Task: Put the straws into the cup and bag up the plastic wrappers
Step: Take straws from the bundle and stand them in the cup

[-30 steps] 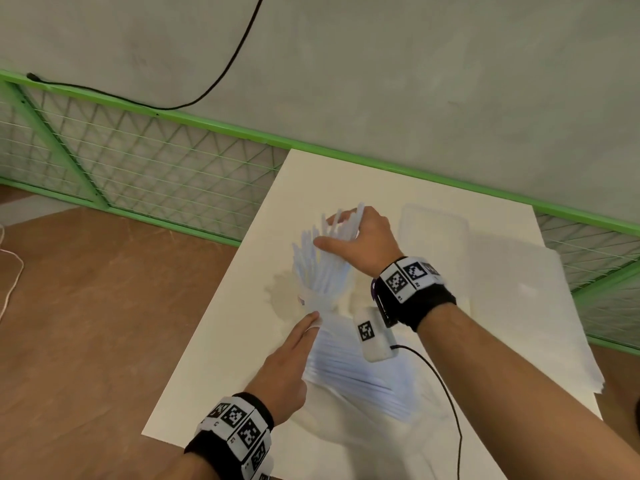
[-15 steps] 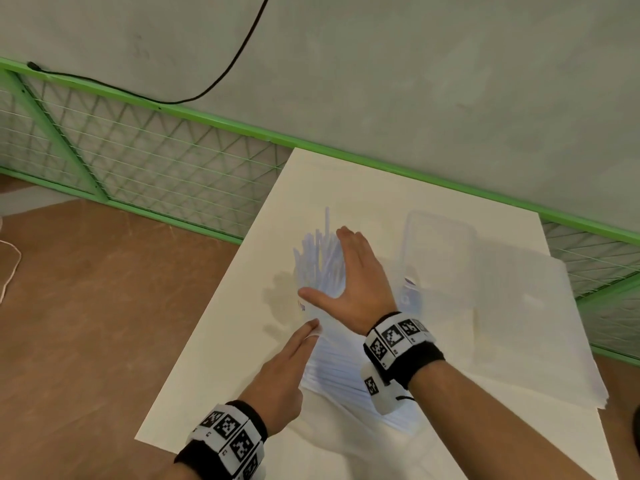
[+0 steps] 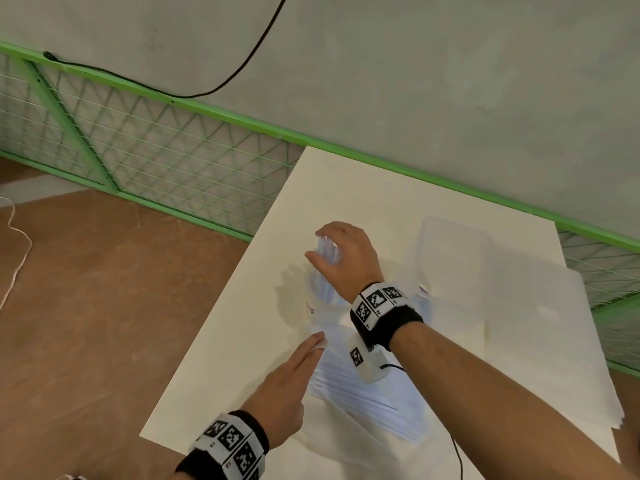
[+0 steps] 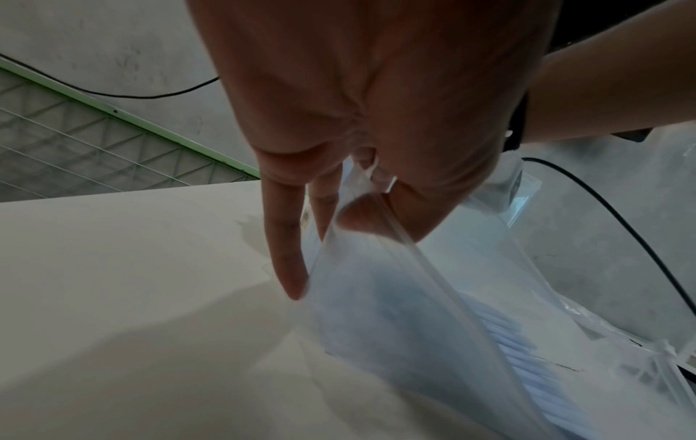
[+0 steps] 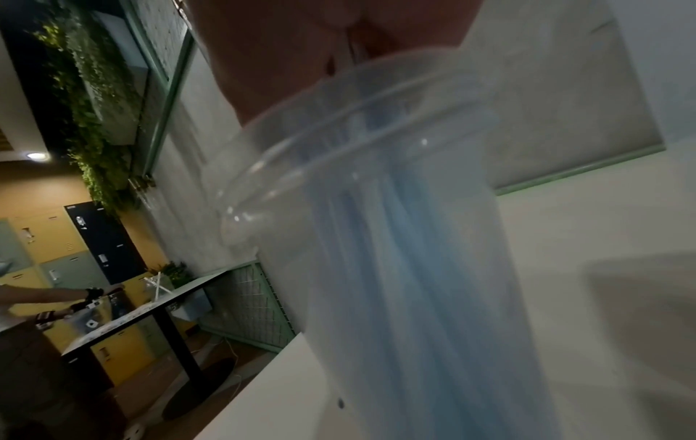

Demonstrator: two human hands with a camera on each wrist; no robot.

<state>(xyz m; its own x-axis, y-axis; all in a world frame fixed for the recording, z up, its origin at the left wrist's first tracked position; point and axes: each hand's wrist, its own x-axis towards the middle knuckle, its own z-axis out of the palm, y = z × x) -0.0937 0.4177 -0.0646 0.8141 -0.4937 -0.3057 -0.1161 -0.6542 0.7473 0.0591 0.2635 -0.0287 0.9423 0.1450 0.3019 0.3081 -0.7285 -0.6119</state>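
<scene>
Straws [image 3: 323,271] stood in a cup [image 3: 320,306] on the table [image 3: 242,341], under the right hand [image 3: 346,258]. Nearer, a bag [image 3: 363,393] of straws lay at the left hand [image 3: 287,379]. A lid [image 3: 453,251] lay right of the cup.

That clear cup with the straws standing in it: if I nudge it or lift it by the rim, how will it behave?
The cup looks thin, clear plastic, so probably light and easily squeezed at the rim. It is tall and narrow, with the straws rising above the rim under the right hand, so a sideways nudge may tip it. On the smooth table it may slide.
</scene>
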